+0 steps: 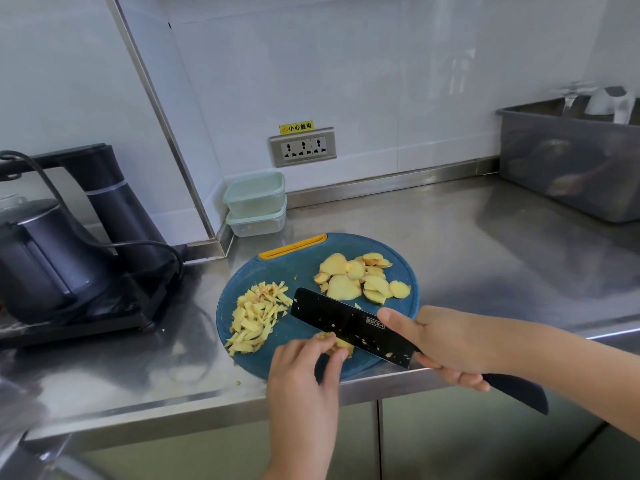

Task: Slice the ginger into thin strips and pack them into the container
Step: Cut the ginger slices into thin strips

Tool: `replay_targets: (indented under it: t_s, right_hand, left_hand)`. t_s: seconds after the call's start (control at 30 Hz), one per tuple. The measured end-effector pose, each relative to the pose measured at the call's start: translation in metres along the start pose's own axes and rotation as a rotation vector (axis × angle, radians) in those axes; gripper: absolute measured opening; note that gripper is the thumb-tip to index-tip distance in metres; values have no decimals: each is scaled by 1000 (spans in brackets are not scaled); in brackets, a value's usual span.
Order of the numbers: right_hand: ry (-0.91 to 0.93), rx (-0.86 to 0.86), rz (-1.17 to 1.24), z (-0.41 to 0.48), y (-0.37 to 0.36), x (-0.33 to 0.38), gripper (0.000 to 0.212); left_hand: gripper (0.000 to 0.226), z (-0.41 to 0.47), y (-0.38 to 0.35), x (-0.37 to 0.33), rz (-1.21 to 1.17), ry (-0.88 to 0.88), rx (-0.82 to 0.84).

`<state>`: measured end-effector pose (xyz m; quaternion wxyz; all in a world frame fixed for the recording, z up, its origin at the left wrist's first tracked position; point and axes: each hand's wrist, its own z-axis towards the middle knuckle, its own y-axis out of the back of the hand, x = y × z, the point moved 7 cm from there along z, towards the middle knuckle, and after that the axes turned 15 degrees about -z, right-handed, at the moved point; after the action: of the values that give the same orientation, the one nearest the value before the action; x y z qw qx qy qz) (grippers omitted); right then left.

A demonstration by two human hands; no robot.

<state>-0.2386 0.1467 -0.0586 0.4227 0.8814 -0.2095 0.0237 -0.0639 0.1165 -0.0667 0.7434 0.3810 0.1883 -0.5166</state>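
Note:
A round blue cutting board (277, 268) lies on the steel counter. A pile of ginger strips (258, 315) sits on its left side and several flat ginger slices (360, 278) on its far right. My right hand (446, 344) grips the black cleaver (349, 325), index finger laid along the blade. The blade stands over a small stack of ginger (337, 344) near the board's front edge. My left hand (304, 368) pinches that stack with curled fingertips. Two stacked clear containers (256, 202) with pale green rims stand in the back corner.
A black kettle and its stand (69, 247) with a cable fill the counter's left part. A grey bin (571, 157) holding items stands at the back right. A wall socket (303, 147) is above the containers. The counter's front edge runs just under the board.

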Motion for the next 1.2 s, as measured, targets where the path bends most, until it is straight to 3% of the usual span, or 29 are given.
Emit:
replay_targets:
  t_s: [0.17,0.33,0.47,0.53,0.6,0.67,0.8,0.83,1.07,1.2]
  right_hand:
    - [-17,3,-19,-2,3,1,71]
    - [6,7,-70,2,3,5,98]
    - [-13,-6,-101,6,6,6,101]
    - [-26,-53,-122,4,8,8,81]
    - [-2,-147,-78,-3,12,15,38]
    - [10,-223,-59,-5,15,20,42]
    - [-12,-192,-114,1,11,20,45]
    - [-16,-193,-123,1,11,18,37]
    - [118,-233,-222,7,8,47,70]
    - [66,-243,-188,-2,10,54,67]
  left_hand:
    - [25,-3,-1,4,3,-38,-14]
    - [19,-4,-2,5,-31,-47,-39]
    - [19,-4,-2,5,-49,-40,-43]
    - [19,-4,-2,6,-48,-29,-36]
    - [20,-3,-2,7,-50,-15,-32]
    - [21,-3,0,8,-59,-1,-30]
    - [22,0,2,6,-72,34,-22]
    - [22,1,2,5,-70,44,-16]
    - [18,4,5,5,-78,100,7]
    - [19,2,5,4,-54,94,9]
